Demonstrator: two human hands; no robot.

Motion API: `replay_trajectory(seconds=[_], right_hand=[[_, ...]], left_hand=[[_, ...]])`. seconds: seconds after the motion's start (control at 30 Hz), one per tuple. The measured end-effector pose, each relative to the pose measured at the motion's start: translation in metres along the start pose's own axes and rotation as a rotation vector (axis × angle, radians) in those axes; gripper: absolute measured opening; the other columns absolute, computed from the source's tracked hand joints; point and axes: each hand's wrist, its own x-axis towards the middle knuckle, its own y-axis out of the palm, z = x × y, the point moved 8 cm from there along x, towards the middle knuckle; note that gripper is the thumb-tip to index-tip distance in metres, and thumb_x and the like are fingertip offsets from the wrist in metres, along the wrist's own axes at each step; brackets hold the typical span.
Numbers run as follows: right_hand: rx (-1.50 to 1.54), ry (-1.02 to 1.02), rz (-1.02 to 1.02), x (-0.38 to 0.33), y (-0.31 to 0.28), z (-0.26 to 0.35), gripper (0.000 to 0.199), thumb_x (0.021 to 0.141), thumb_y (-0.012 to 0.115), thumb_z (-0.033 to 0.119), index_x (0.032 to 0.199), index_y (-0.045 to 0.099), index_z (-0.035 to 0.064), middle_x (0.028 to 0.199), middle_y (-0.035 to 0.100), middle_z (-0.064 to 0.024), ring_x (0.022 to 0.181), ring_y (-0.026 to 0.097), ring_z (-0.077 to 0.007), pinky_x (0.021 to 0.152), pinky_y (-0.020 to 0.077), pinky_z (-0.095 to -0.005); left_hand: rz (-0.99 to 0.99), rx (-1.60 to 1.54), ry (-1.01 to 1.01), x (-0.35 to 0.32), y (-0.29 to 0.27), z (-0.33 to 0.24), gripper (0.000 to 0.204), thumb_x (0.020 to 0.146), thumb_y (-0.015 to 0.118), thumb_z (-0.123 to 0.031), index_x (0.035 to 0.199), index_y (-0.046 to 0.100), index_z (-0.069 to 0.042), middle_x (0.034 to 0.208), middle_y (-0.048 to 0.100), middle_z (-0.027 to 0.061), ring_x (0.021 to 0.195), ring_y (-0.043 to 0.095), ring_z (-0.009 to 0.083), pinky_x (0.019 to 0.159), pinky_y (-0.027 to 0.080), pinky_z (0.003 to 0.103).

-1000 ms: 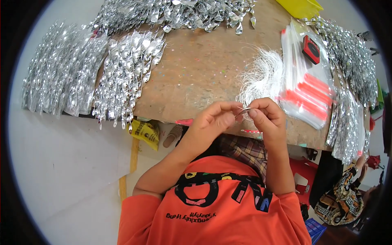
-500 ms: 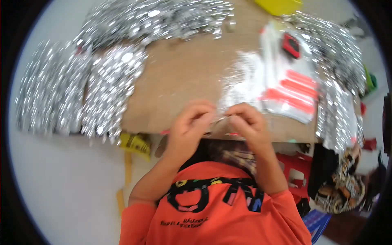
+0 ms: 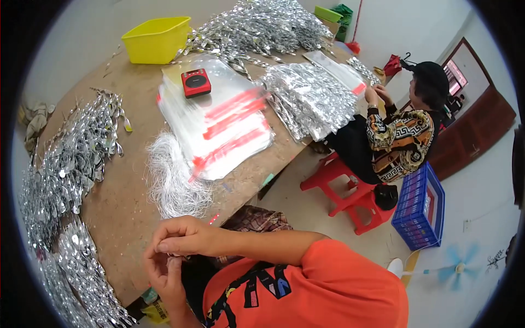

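our hands, left (image 3: 164, 273) and right (image 3: 183, 236), pinch a thin silver strand (image 3: 170, 252) together at the tabletop (image 3: 131, 180) edge; a loose grip could drop it to the floor.

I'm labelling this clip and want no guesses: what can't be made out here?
- Head view: what the right hand and left hand pinch; the fingers cover it, too small.
- Silver foil pieces: their left part fades into the dark fisheye rim.
- The seated person's hands: what they work on is too small.
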Motion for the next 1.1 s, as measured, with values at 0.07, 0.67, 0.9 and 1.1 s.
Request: replay_trajectory(seconds=[0.07, 0.67, 0.9, 1.1], right_hand=[[0.016, 0.037, 0.008, -0.004, 0.002, 0.005, 0.012, 0.089, 0.054, 0.017, 0.091, 0.057, 0.0058, 0.077, 0.058, 0.0035, 0.058, 0.045, -0.0017, 0.049, 0.0359, -0.0175], [-0.234, -0.262, -0.184, -0.048, -0.029, 0.058, 0.013, 0.088, 0.055, 0.016, 0.087, 0.056, 0.0032, 0.072, 0.052, 0.0026, 0.063, 0.05, -0.0047, 0.053, 0.0387, -0.0196], [-0.149, -0.178, -0.238, -0.044, -0.039, 0.047, 0.013, 0.087, 0.057, 0.017, 0.087, 0.057, 0.004, 0.068, 0.055, 0.0007, 0.061, 0.053, -0.0056, 0.049, 0.037, -0.0196], [0.02, 0.029, -0.34, -0.034, -0.054, 0.007, 0.015, 0.085, 0.06, 0.018, 0.091, 0.058, 0.0051, 0.072, 0.057, 0.0, 0.062, 0.055, -0.007, 0.051, 0.0409, -0.0195]], left_hand=[[0.023, 0.029, 0.048, 0.002, 0.006, -0.003, 0.035, 0.086, 0.054, -0.002, 0.12, 0.044, 0.0, 0.114, 0.052, 0.0083, 0.101, 0.051, 0.0158, 0.088, 0.04, 0.028], [0.127, 0.423, 0.18, 0.005, 0.043, -0.028, 0.03, 0.092, 0.046, -0.009, 0.119, 0.052, 0.0, 0.106, 0.058, 0.0084, 0.091, 0.056, 0.0147, 0.071, 0.044, 0.025], [0.187, 0.525, 0.138, 0.002, 0.005, -0.01, 0.036, 0.093, 0.046, -0.022, 0.126, 0.044, -0.008, 0.107, 0.059, 0.0109, 0.079, 0.059, 0.0174, 0.069, 0.047, 0.029], [-0.011, 0.253, -0.145, -0.023, -0.03, 0.009, 0.029, 0.091, 0.049, -0.011, 0.115, 0.056, 0.004, 0.101, 0.062, 0.0126, 0.09, 0.059, 0.0172, 0.078, 0.046, 0.025]])
